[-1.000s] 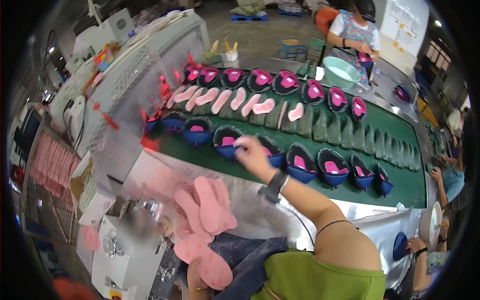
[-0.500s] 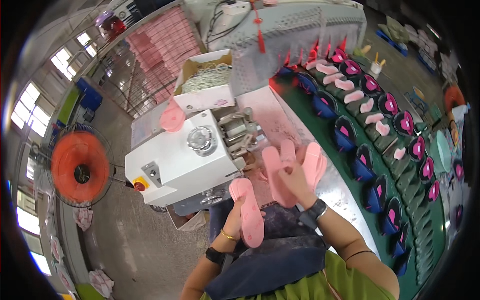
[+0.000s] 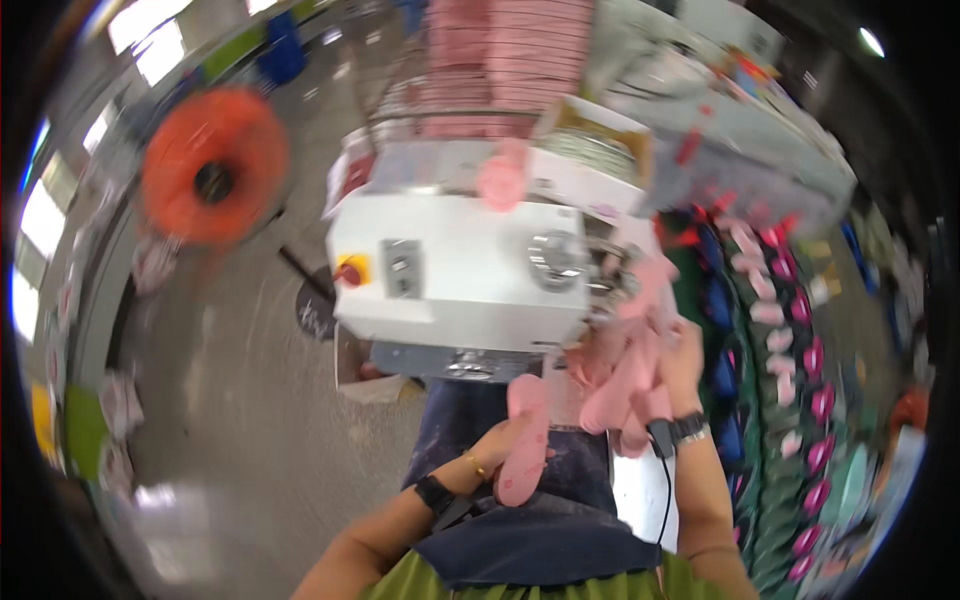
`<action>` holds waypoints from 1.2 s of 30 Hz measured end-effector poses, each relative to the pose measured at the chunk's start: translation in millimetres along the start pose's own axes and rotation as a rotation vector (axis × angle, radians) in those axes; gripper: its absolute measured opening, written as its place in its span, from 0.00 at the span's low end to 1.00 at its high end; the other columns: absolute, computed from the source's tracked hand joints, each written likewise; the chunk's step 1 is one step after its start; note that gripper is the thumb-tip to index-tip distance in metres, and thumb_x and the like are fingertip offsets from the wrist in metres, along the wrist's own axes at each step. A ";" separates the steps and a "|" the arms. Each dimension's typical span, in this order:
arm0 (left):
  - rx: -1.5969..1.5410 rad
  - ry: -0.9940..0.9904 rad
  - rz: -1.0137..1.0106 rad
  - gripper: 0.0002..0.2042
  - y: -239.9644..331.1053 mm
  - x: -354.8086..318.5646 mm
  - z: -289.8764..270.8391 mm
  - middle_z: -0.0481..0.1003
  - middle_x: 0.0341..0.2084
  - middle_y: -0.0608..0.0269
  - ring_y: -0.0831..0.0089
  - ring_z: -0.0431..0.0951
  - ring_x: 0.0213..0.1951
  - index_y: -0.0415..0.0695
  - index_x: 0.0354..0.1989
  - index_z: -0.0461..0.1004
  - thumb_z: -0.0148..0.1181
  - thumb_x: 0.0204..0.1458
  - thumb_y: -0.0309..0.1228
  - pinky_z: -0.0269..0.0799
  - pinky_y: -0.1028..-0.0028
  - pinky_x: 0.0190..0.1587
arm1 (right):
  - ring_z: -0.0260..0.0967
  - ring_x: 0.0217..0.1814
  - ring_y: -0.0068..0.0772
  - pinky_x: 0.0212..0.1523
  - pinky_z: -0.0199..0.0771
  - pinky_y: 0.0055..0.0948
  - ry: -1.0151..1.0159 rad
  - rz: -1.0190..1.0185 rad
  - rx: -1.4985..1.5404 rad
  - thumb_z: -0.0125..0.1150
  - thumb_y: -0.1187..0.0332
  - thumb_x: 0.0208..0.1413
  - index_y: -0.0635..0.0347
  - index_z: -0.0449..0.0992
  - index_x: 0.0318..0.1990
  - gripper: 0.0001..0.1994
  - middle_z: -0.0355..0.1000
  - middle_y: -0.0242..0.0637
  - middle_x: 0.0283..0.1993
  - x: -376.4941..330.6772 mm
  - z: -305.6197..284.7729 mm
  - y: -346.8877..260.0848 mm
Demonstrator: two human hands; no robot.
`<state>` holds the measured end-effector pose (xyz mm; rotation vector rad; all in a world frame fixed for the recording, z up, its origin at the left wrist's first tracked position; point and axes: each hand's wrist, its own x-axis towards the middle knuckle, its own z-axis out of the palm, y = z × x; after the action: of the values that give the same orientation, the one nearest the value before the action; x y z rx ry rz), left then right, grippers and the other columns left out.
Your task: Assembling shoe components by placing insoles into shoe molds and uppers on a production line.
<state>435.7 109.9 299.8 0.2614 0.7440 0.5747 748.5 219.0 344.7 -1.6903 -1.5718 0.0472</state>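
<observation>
My left hand (image 3: pixel 499 445) is closed around a small stack of pink insoles (image 3: pixel 524 470), held upright in front of my apron. The top insole bears small darker pink marks. To the right, my right hand (image 3: pixel 683 368) is curled at the right edge of a loose bunch of pink insoles (image 3: pixel 622 393), gripping some of them. Motion blur smears its fingertips, and the insoles partly hide them. Just beyond the bunch is the metal feed end (image 3: pixel 612 272) of a white machine (image 3: pixel 460 265), with a round silver knob (image 3: pixel 556 258) on top.
An open box of pale cords (image 3: pixel 590 165) stands behind the machine. Pink sheets (image 3: pixel 505 60) are stacked on a wire rack farther back. An orange fan (image 3: pixel 213 180) is at left. At right, a green conveyor (image 3: pixel 770 470) carries dark shoe parts and pink insoles.
My view has swung, so the machine appears more level and farther right. My right hand has shifted to the bunch's right edge, and the insoles there lean differently. The left hand keeps its stack.
</observation>
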 end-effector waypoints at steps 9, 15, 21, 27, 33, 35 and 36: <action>0.048 -0.091 0.138 0.26 -16.9 6.7 -23.2 0.75 0.31 0.60 0.70 0.79 0.31 0.38 0.47 0.68 0.47 0.60 0.53 0.75 0.72 0.29 | 0.46 0.11 0.14 0.11 0.41 0.19 -0.255 0.775 0.573 0.58 0.55 0.58 0.49 0.64 0.19 0.18 0.54 0.21 0.14 16.4 67.6 47.0; -0.040 -0.197 0.234 0.26 -8.3 -12.9 -50.7 0.74 0.33 0.59 0.70 0.78 0.32 0.37 0.49 0.68 0.46 0.61 0.52 0.77 0.72 0.33 | 0.52 0.18 0.12 0.12 0.46 0.16 -0.265 1.003 0.652 0.53 0.63 0.59 0.46 0.63 0.22 0.13 0.55 0.19 0.19 77.6 61.7 92.7; -0.054 -0.241 0.268 0.28 -13.1 -4.5 -70.3 0.75 0.39 0.57 0.69 0.80 0.36 0.35 0.54 0.67 0.47 0.60 0.51 0.77 0.72 0.40 | 0.55 0.20 0.14 0.13 0.45 0.18 -0.263 0.617 0.523 0.54 0.61 0.59 0.47 0.66 0.28 0.09 0.58 0.21 0.21 58.1 -18.4 87.7; -0.013 -0.270 0.357 0.31 -10.8 -12.6 -83.9 0.75 0.44 0.55 0.72 0.74 0.45 0.34 0.54 0.70 0.47 0.58 0.53 0.69 0.71 0.49 | 0.58 0.20 0.18 0.15 0.50 0.21 -0.109 0.711 0.406 0.54 0.63 0.58 0.50 0.67 0.31 0.06 0.60 0.25 0.22 28.2 -92.6 82.2; -0.060 -0.297 0.285 0.28 -22.9 -9.7 -85.8 0.75 0.44 0.59 0.75 0.73 0.45 0.35 0.53 0.71 0.45 0.60 0.51 0.71 0.72 0.48 | 0.62 0.21 0.21 0.16 0.55 0.24 -0.015 0.737 0.369 0.54 0.66 0.57 0.53 0.69 0.34 0.04 0.63 0.28 0.24 -17.2 -132.6 100.8; -0.034 -0.242 0.232 0.27 -17.4 -24.2 -83.2 0.75 0.45 0.59 0.75 0.74 0.45 0.36 0.53 0.71 0.45 0.61 0.50 0.71 0.72 0.48 | 0.63 0.21 0.23 0.17 0.57 0.25 0.012 0.753 0.382 0.54 0.67 0.56 0.54 0.69 0.35 0.03 0.64 0.29 0.24 -27.2 -133.2 111.4; -0.020 -0.193 0.194 0.27 -12.1 -29.4 -79.4 0.74 0.45 0.60 0.75 0.74 0.45 0.36 0.53 0.71 0.44 0.62 0.50 0.71 0.73 0.48 | 0.64 0.21 0.23 0.17 0.57 0.25 0.030 0.757 0.397 0.54 0.68 0.56 0.55 0.69 0.35 0.03 0.65 0.30 0.25 -33.9 -136.3 119.5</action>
<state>367.5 85.0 254.6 0.3681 0.5286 0.7294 910.8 131.9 352.6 -1.8390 -0.7531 0.6670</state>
